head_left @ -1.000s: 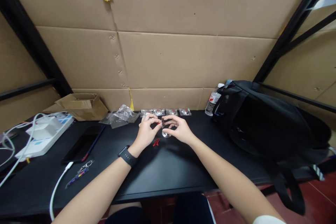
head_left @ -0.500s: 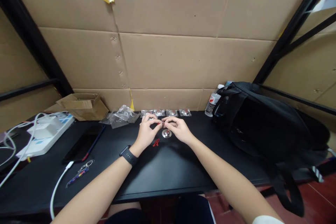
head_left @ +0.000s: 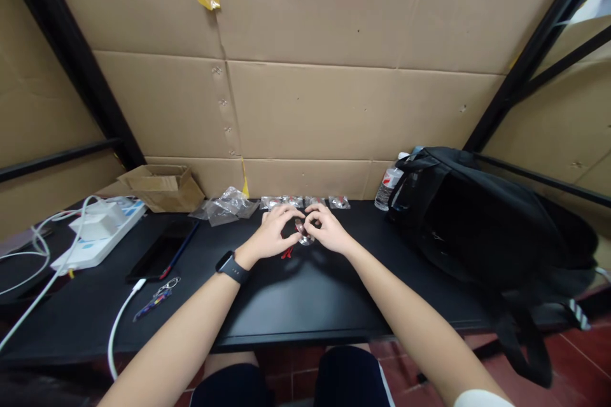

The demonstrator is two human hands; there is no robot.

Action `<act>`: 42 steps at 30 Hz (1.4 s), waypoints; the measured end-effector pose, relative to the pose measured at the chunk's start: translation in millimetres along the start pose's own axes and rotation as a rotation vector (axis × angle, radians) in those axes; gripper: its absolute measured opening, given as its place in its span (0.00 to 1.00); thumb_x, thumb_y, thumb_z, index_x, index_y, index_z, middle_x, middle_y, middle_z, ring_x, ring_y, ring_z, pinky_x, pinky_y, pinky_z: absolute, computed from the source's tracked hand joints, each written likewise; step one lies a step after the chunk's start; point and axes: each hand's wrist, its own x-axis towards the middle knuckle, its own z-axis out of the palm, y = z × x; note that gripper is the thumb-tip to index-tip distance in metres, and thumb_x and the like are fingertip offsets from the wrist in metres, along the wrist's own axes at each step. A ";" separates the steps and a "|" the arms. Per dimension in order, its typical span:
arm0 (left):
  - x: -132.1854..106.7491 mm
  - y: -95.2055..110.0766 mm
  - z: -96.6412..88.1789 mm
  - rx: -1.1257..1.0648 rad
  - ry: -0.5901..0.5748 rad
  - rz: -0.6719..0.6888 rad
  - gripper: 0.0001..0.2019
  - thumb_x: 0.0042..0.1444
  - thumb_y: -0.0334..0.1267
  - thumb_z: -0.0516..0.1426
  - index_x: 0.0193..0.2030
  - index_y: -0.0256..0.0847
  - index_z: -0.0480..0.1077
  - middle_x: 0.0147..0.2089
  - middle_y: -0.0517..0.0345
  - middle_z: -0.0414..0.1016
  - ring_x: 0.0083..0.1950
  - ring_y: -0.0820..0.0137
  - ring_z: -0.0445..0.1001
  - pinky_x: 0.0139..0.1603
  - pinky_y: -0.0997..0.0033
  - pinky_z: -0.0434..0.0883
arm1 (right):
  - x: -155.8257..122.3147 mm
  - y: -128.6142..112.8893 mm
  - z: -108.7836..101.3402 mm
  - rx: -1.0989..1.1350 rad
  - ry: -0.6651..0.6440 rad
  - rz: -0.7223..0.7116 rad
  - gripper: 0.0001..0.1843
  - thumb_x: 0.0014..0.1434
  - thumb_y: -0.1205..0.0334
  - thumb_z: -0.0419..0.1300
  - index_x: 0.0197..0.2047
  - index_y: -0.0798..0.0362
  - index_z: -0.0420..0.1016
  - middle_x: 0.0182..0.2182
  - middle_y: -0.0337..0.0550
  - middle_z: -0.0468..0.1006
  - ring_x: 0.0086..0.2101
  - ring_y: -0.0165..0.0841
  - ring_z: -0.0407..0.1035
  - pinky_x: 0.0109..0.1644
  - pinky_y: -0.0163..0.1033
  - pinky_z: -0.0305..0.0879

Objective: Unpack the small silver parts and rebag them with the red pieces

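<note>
A small silver finger cymbal (head_left: 300, 226) is held tilted between my two hands, over the black table. My left hand (head_left: 273, 233) curves its thumb and fingers about the rim from the left, a dark watch on its wrist. From the right, my right hand (head_left: 329, 229) pinches at the same disc, thumb and forefinger bent together; its fingertips partly cover it. Just below, a second silver disc (head_left: 306, 241) lies on the table, partly hidden. Close to my left thumb rests a red strap (head_left: 287, 253).
Clear packets (head_left: 339, 202) with discs line the cardboard wall, beside crumpled plastic bags (head_left: 231, 206). At left are an open carton (head_left: 162, 187), a power strip (head_left: 90, 251), a phone (head_left: 160, 254) and a keychain (head_left: 155, 302). A water bottle (head_left: 387, 187) and black backpack (head_left: 477, 222) stand right.
My fingers have spread from a close pinch to a wider hold around the tilted disc. The disc shows more of its face. The view has shifted slightly.
</note>
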 end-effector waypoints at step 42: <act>-25.6 -100.5 -44.1 0.589 0.105 -0.636 0.16 0.59 0.54 0.58 0.44 0.47 0.78 0.56 0.46 0.76 0.60 0.44 0.62 0.57 0.44 0.57 | 7.7 42.4 -49.7 -0.312 -0.511 0.196 0.29 0.40 0.64 0.75 0.49 0.52 0.80 0.40 0.42 0.80 0.37 0.34 0.74 0.42 0.35 0.68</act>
